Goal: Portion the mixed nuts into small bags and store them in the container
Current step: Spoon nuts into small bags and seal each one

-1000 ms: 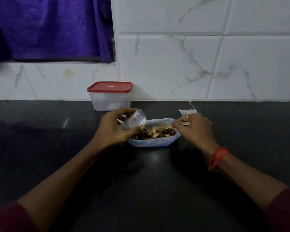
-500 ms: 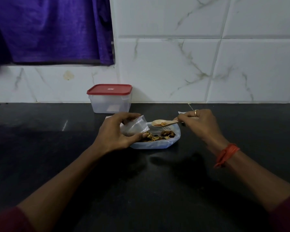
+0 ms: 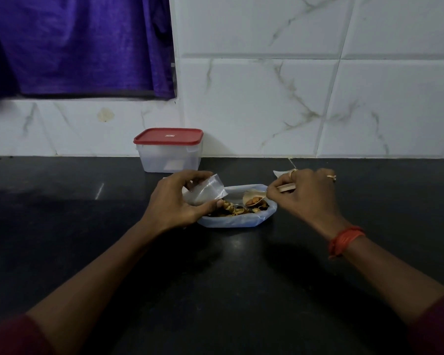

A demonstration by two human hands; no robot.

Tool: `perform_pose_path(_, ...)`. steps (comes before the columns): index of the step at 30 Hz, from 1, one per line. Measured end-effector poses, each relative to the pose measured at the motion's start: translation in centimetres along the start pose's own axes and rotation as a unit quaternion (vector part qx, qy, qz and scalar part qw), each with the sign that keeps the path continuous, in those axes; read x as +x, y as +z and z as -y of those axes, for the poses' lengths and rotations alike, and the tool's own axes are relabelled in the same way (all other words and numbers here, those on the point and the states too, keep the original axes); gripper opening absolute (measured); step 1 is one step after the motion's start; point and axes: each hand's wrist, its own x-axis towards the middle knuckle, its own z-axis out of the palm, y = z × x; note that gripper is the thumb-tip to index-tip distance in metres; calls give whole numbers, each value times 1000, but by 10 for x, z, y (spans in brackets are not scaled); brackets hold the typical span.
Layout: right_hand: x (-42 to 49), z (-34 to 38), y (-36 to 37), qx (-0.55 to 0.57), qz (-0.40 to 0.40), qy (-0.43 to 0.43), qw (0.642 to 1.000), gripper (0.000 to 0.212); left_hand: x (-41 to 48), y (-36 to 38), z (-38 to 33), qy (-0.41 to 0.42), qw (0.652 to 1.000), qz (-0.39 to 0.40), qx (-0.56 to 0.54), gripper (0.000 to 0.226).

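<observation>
The tray (image 3: 237, 221) of nuts (image 3: 231, 210) sits mid-counter (image 3: 215, 290). At its left rim, the left hand (image 3: 176, 203) pinches a small bag (image 3: 205, 192). Over its right side, the right hand (image 3: 304, 194) grips a loaded spoon (image 3: 254, 200). Behind the tray stands the lidded container (image 3: 169, 151).

A small clear bag (image 3: 206, 192) is pinched open in the left hand (image 3: 174, 201), its mouth facing the right hand (image 3: 305, 194). Between the hands sits a pale blue dish (image 3: 237, 219) of mixed nuts (image 3: 231, 210). A wooden spoon (image 3: 256, 199), held by the right hand, carries a few nuts over the dish. The red-lidded clear container (image 3: 169, 149) stands closed beyond the left hand.
</observation>
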Motion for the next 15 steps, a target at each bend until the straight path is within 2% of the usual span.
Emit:
perform_pose_path(3,-2,1,1,-35,13,-37,999,15,0,0,0,-3,1000,2,-3,72)
perform_pose_path(8,0,1,1,-26,44,-71,996,27,-1,1,0,-2,1000,0,-2,72)
perform_pose_path(11,-1,2,6,-11,55,-42,998,13,-1,1,0,-1,1000,0,-4,73)
perform_pose_path(15,-2,1,12,54,91,64,992,15,-1,1,0,-2,1000,5,-6,75)
